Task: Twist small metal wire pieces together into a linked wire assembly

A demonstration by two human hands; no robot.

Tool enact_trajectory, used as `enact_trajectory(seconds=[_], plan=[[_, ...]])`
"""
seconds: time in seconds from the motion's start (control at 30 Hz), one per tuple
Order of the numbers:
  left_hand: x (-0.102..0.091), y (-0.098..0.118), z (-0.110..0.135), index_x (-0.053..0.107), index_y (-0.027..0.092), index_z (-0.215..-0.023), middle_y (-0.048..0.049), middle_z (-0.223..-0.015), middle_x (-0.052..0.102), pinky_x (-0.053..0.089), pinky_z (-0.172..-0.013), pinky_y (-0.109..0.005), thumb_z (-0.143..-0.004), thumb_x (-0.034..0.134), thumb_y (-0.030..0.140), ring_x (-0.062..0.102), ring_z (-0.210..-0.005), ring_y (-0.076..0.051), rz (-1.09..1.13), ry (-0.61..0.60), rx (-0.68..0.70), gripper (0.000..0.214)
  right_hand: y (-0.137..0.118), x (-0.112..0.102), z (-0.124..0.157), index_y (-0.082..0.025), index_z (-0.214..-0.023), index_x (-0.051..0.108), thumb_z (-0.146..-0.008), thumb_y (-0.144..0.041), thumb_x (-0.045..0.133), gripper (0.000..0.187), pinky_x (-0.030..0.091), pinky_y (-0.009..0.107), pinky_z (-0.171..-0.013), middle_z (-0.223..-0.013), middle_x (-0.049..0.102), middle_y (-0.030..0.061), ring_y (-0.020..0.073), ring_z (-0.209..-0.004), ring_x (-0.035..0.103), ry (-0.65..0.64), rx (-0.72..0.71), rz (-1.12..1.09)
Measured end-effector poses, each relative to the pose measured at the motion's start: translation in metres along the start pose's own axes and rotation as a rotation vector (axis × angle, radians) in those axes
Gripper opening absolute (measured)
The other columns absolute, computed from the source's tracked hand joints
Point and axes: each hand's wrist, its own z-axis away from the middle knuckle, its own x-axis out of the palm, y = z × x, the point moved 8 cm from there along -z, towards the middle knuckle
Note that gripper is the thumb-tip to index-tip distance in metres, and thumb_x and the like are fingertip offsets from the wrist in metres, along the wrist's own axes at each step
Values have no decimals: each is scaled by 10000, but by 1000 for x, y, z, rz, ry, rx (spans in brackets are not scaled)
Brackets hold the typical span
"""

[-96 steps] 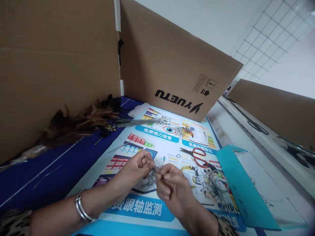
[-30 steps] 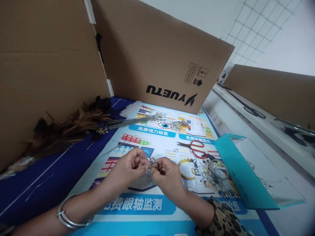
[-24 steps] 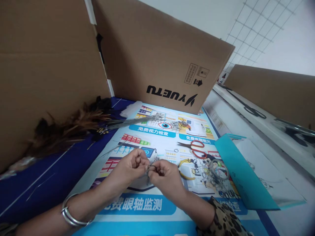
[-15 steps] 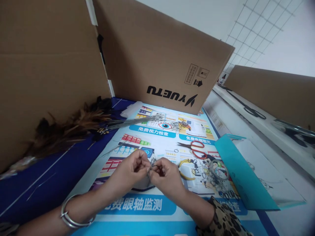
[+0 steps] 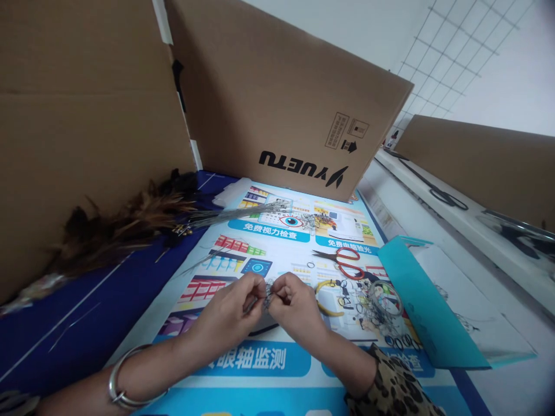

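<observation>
My left hand (image 5: pixel 243 300) and my right hand (image 5: pixel 292 301) meet over the middle of the printed sheet, fingertips nearly touching. Both are pinched on a small piece of thin grey wire (image 5: pixel 268 294), mostly covered by the fingers, so its shape is unclear. To the right of my right hand lie yellow-handled pliers (image 5: pixel 325 299). A tangle of wire pieces and black rings (image 5: pixel 377 309) spreads beyond them, with a coil of wire (image 5: pixel 392 297) in it. Red-handled scissors (image 5: pixel 347 263) rest farther back, blades pointing left.
A bundle of long thin wires (image 5: pixel 238 214) and dark brown feathers (image 5: pixel 125 222) lie at the left. Tall cardboard panels (image 5: pixel 277 86) stand behind and left. At the right is a teal-edged open box (image 5: pixel 433 306) with wire bits inside. The printed sheet (image 5: pixel 243 396) covers the table.
My left hand has shifted slightly down and its fingers have turned in. The dark ring seen between the fingertips is now covered, and the wire sits closer between both hands.
</observation>
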Motion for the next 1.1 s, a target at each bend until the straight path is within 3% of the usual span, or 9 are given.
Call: enact_trajectory(seconds=[0.3,0.53,0.8,1.0,1.1], plan=[[2,-12,-9,416,196,-763,35,-682,494,357,-518,-198,-717,551,205,463,-565,-92,650,-14,-227,143,-5,-4,-2,-197,-701,536,-658,-107,440,139,261,185,-442,-479,345,-85,71,-433,313,1,-15,-74],[6,-22,-10,412,193,-756,42,-692,514,375,-554,-201,-723,568,180,488,-600,-90,693,4,-243,160,-3,-3,-2,-194,-785,620,-707,-139,481,169,357,191,-499,-588,523,-38,87,-523,447,-65,-40,-62],[11,-23,-12,412,189,-761,46,-664,547,373,-539,-205,-725,614,196,497,-556,-83,738,-49,-250,205,13,15,-1,-181,-840,516,-692,-165,525,149,384,181,-383,-615,589,-44,53,-379,434,-256,208,-527],[9,-19,-14,410,189,-748,44,-666,572,377,-547,-195,-754,601,198,541,-598,-93,781,-67,-245,192,9,14,-3,-164,-866,525,-736,-152,470,142,410,188,-407,-689,627,-9,63,-397,511,-318,203,-646],[10,-21,-13,407,191,-750,52,-649,554,335,-493,-174,-772,587,207,485,-537,-72,840,-79,-277,182,6,15,-2,-163,-854,514,-748,-181,516,108,395,185,-395,-710,648,7,70,-392,520,-366,210,-709]])
